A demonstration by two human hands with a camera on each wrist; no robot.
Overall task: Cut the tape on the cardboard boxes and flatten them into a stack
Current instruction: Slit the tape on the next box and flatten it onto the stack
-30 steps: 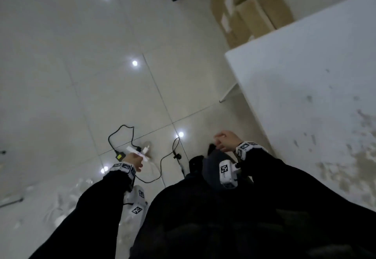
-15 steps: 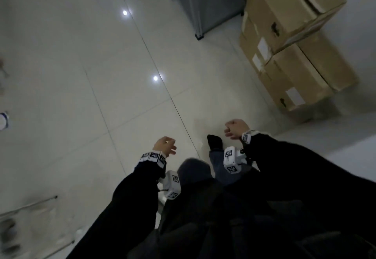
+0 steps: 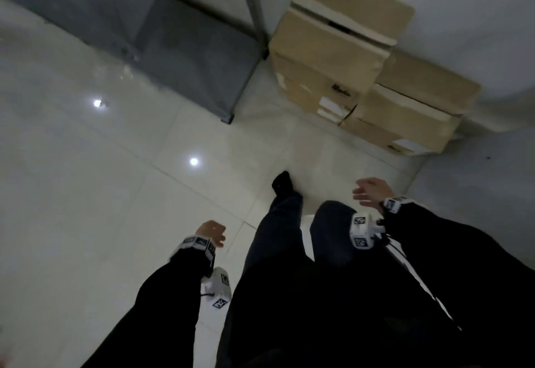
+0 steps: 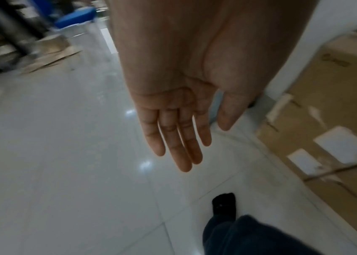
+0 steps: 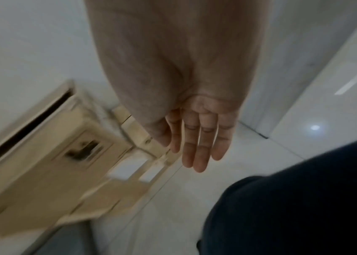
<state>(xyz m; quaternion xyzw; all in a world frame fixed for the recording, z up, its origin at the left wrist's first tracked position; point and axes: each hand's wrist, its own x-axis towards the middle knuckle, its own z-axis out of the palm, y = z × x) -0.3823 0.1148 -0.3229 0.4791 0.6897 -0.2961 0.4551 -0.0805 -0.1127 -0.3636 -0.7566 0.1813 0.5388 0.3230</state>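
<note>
A stack of brown cardboard boxes (image 3: 333, 58) stands against the white wall ahead, with lower boxes (image 3: 405, 118) to its right; pale tape runs over the top box. The same boxes (image 4: 337, 120) show at the right of the left wrist view and the boxes (image 5: 49, 155) lie blurred at the left of the right wrist view. My left hand (image 3: 212, 233) hangs empty with straight fingers (image 4: 179, 146). My right hand (image 3: 369, 191) is also empty, its fingers (image 5: 199, 148) straight and relaxed. Both hands are well short of the boxes.
A grey metal shelf frame (image 3: 202, 49) stands left of the boxes. Glossy white floor tiles (image 3: 86, 194) spread to the left. My leg and black-socked foot (image 3: 282, 184) step toward the boxes. A white wall or panel (image 3: 477, 179) closes the right side.
I turned and walked from the table toward the boxes, which are now nearer. My left hand held a white item one second ago and is now empty. Both hands uncurled.
</note>
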